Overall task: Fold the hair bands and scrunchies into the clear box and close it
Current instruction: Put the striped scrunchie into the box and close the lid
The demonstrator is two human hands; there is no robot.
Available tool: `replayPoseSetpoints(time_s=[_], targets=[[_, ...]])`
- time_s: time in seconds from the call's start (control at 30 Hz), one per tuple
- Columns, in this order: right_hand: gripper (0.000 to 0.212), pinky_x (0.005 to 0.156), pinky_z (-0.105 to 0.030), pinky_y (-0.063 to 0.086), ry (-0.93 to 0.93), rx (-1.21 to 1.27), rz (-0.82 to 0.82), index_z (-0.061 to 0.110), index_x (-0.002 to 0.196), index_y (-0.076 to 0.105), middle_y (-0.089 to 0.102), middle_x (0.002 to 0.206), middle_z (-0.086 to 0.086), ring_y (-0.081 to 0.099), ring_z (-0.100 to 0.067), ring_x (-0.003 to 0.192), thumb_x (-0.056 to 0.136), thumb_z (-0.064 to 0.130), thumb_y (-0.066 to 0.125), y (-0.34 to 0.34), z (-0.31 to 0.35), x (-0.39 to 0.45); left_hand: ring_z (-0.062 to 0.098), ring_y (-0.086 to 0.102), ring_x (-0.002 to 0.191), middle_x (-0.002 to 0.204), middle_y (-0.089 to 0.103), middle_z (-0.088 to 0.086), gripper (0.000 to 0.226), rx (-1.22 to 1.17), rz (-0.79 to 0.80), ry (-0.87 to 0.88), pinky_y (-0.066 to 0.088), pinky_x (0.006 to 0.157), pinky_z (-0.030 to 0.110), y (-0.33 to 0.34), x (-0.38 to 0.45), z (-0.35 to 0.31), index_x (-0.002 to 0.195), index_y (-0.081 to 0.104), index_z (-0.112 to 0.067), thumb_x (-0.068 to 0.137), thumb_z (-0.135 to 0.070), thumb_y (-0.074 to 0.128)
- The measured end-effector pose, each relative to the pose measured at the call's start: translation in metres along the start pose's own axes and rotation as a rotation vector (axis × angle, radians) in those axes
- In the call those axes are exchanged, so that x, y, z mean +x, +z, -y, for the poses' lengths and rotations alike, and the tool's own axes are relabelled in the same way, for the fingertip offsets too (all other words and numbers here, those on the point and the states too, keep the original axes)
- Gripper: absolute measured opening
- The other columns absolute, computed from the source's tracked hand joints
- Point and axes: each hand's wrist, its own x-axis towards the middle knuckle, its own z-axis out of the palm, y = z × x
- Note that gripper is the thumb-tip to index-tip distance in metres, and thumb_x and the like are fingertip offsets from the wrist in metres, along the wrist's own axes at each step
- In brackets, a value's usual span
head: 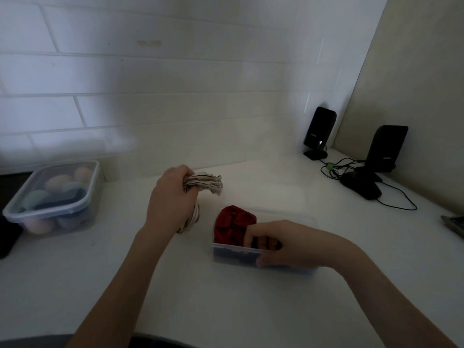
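The clear box (233, 256) sits open on the white counter at centre right. A red scrunchie (232, 222) lies in its far end, with dark bands below it near the front wall. My right hand (281, 243) grips the box's near rim, fingers curled inside and thumb on the outer wall. My left hand (173, 197) holds a cream striped hair band (207, 184) bunched in its fingers, raised to the left of the box. More of that band hangs below the hand. A faint clear lid (283, 209) appears to lie behind the box.
A lidded clear container (54, 197) of pastel and dark items stands at the left by the tiled wall. Two black speakers (319, 130) (385, 149) with cables stand in the right corner. A dark object (7, 237) lies at the left edge.
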Motion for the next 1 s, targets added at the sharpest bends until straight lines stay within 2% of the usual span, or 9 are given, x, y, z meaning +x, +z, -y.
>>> replayPoseSetpoints(time_s=[0.07,0.17,0.3,0.4,0.53,0.63,0.7,0.83,1.0], targets=[[0.016,0.056,-0.012,0.037,-0.021,-0.001,0.012,0.031,0.098,0.057,0.050,0.074,0.017,0.046,0.002,0.062,0.085,0.030,0.066,0.002,0.004,0.008,0.017,0.047,0.074,0.085,0.056,0.006,0.004,-0.041,-0.077,0.013,0.031,0.059,0.023,-0.008,0.004,-0.004,0.086,0.057,-0.014,0.083,-0.013,0.059],[0.017,0.060,-0.016,0.040,-0.027,0.078,0.012,0.028,0.098,0.063,0.055,0.075,0.013,0.050,-0.001,0.062,0.083,0.034,0.068,-0.001,0.007,0.014,0.017,0.049,0.078,0.086,0.057,0.006,0.006,-0.113,-0.166,0.022,0.033,0.067,0.024,-0.022,0.011,-0.008,0.089,0.058,-0.011,0.083,-0.014,0.061],[0.007,0.070,-0.026,0.055,0.001,0.236,-0.167,0.028,0.089,0.066,0.068,0.086,0.003,0.064,-0.011,0.071,0.084,0.032,0.066,-0.020,0.009,0.013,0.012,0.053,0.066,0.073,0.059,-0.003,0.009,-0.315,-0.179,-0.030,0.042,0.056,0.018,-0.036,0.020,-0.013,0.084,0.055,-0.016,0.082,-0.018,0.064],[0.023,0.069,-0.029,0.059,0.008,0.404,-0.370,0.030,0.104,0.059,0.063,0.096,0.003,0.066,-0.012,0.075,0.082,0.029,0.067,-0.029,0.012,0.020,0.011,0.053,0.058,0.068,0.057,-0.002,0.010,-0.547,-0.047,-0.072,0.046,0.053,0.021,-0.034,0.024,-0.026,0.080,0.054,-0.015,0.083,-0.015,0.064],[0.062,0.072,-0.031,0.061,0.041,0.595,-0.588,0.034,0.133,0.035,0.051,0.122,0.001,0.068,-0.015,0.088,0.082,0.029,0.069,-0.038,0.012,0.032,0.021,0.058,0.067,0.071,0.063,0.004,0.008,-0.818,0.240,-0.086,0.046,0.061,0.034,-0.026,0.025,-0.044,0.083,0.059,-0.011,0.080,-0.015,0.064],[0.075,0.075,-0.033,0.060,0.083,0.818,-0.697,0.037,0.138,0.026,0.049,0.124,0.003,0.068,-0.014,0.091,0.079,0.029,0.072,-0.047,0.008,0.036,0.016,0.067,0.067,0.073,0.071,-0.002,0.010,-0.924,0.399,-0.072,0.052,0.056,0.027,-0.019,0.019,-0.055,0.094,0.063,-0.016,0.086,-0.010,0.059],[0.068,0.078,-0.038,0.059,0.108,0.928,-0.677,0.032,0.137,0.031,0.055,0.124,0.003,0.069,-0.016,0.090,0.081,0.031,0.070,-0.050,0.004,0.037,0.014,0.064,0.060,0.067,0.068,0.000,0.008,-0.974,0.442,-0.084,0.051,0.053,0.023,-0.015,0.016,-0.061,0.086,0.064,-0.019,0.085,-0.012,0.059],[0.048,0.061,-0.028,0.046,0.161,0.925,-0.567,0.027,0.129,0.048,0.067,0.105,0.006,0.063,-0.013,0.077,0.084,0.034,0.067,-0.050,-0.003,0.043,0.012,0.060,0.053,0.062,0.065,0.000,0.022,-1.087,0.567,-0.090,0.052,0.055,0.023,-0.011,0.016,-0.066,0.068,0.069,-0.019,0.079,-0.031,0.056],[0.013,0.061,-0.026,0.038,0.148,0.878,-0.348,0.021,0.095,0.070,0.059,0.079,0.003,0.046,-0.009,0.069,0.085,0.027,0.064,-0.047,-0.009,0.051,0.013,0.061,0.054,0.061,0.065,0.000,0.034,-1.228,0.617,-0.056,0.052,0.055,0.023,-0.005,0.022,-0.070,0.079,0.074,-0.019,0.084,-0.035,0.045]])
